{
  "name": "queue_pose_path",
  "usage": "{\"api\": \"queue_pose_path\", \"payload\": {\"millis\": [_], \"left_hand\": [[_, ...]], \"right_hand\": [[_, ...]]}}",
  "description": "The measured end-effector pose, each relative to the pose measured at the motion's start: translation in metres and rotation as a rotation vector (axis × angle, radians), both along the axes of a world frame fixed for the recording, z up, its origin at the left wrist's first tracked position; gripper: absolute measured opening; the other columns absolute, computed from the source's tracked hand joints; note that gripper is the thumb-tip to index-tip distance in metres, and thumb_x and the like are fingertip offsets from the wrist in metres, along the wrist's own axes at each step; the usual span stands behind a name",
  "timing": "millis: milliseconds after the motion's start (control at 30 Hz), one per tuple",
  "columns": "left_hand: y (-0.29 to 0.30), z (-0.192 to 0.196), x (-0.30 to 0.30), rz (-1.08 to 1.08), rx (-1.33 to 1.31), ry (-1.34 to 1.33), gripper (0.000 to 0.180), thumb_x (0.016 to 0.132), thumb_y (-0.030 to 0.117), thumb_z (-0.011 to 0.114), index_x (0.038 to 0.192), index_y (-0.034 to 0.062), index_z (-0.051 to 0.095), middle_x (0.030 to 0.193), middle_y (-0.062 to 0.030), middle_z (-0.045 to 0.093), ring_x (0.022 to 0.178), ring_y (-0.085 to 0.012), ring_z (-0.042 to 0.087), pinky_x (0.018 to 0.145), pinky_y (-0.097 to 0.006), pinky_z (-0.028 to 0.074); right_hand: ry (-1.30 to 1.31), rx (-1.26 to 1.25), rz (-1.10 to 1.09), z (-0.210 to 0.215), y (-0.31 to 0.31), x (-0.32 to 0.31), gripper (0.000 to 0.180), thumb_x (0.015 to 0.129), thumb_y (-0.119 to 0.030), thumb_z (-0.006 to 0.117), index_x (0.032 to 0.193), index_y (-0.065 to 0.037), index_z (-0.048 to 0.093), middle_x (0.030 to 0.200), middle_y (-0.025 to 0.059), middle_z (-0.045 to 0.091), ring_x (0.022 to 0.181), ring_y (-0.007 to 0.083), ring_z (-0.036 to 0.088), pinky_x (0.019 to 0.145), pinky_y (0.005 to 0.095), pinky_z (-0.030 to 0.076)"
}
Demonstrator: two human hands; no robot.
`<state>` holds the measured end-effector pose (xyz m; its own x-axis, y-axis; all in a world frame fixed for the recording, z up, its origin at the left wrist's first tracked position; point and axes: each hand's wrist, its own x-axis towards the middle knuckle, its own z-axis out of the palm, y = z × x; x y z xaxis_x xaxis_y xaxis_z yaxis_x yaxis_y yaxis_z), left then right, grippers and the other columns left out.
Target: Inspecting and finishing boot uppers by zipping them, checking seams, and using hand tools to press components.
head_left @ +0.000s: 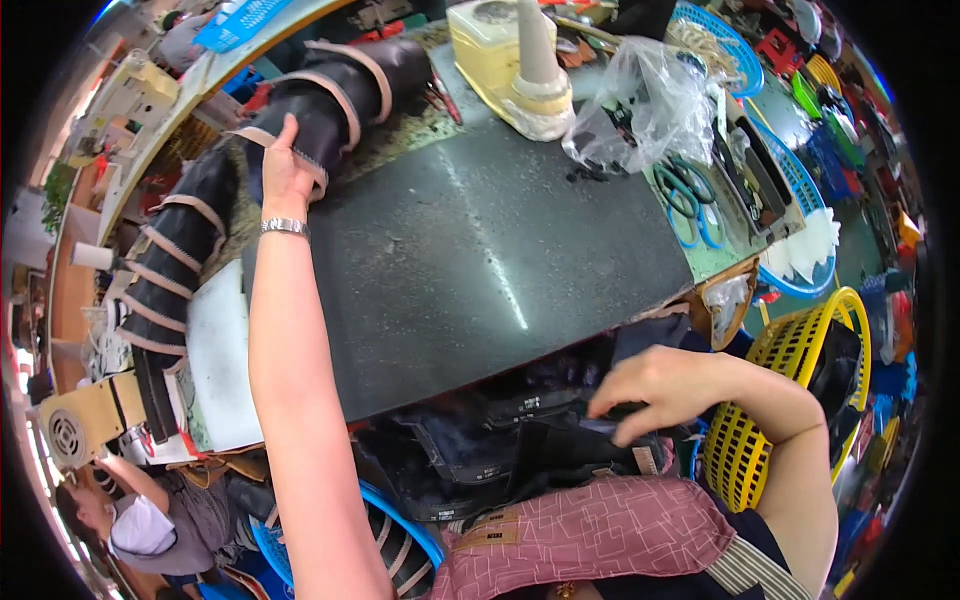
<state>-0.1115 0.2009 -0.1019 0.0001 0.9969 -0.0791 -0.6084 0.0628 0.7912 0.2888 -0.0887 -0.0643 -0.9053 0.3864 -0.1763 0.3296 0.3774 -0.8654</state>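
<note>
My left hand (287,172) reaches to the far left of the bench, at the near end of a stack of black leather-like pieces (318,108) with pale pink, toothed-edged strips. Its thumb lies along the near end; the other fingers are mostly hidden and seem wrapped round the edge. My right hand (650,388) hovers above dark folded pieces with small printed labels (485,455), between the bench edge and my lap. The fingers are apart, slightly bent and a little blurred, with nothing visible in them. A pink patterned apron (590,525) covers my lap.
A dark flat board (500,260) covers the bench middle. Beyond it stand a cream machine with a grey cone (535,75), a clear plastic bag (650,105) and scissors (685,190). A yellow basket (735,455) is right. Another strip-banded stack (165,270) and a person (165,520) are left.
</note>
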Motion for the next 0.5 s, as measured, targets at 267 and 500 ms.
{"api": "queue_pose_path", "payload": {"millis": [267, 500], "left_hand": [[-0.053, -0.030, 0.008, 0.498, 0.329, 1.071, 0.063, 0.081, 0.027, 0.070, 0.118, -0.0113, 0.036, 0.106, -0.0156, 0.055, 0.092, -0.0205, 0.055, 0.078, -0.028, 0.045], [-0.321, 0.006, 0.067, -1.087, 0.744, 1.558, 0.050, 0.063, 0.010, 0.062, 0.113, 0.0057, 0.057, 0.120, -0.0174, 0.053, 0.119, -0.0327, 0.045, 0.101, -0.045, 0.034]], "right_hand": [[-0.186, -0.379, -0.082, -0.049, -0.028, 0.051, 0.054, 0.080, -0.035, 0.066, 0.121, -0.003, 0.051, 0.115, 0.0183, 0.058, 0.106, 0.0327, 0.056, 0.089, 0.0369, 0.045], [-0.195, -0.028, 0.053, -0.045, -0.021, 0.063, 0.065, 0.066, -0.030, 0.076, 0.120, -0.003, 0.053, 0.123, 0.0184, 0.053, 0.117, 0.0342, 0.048, 0.098, 0.0422, 0.039]]}}
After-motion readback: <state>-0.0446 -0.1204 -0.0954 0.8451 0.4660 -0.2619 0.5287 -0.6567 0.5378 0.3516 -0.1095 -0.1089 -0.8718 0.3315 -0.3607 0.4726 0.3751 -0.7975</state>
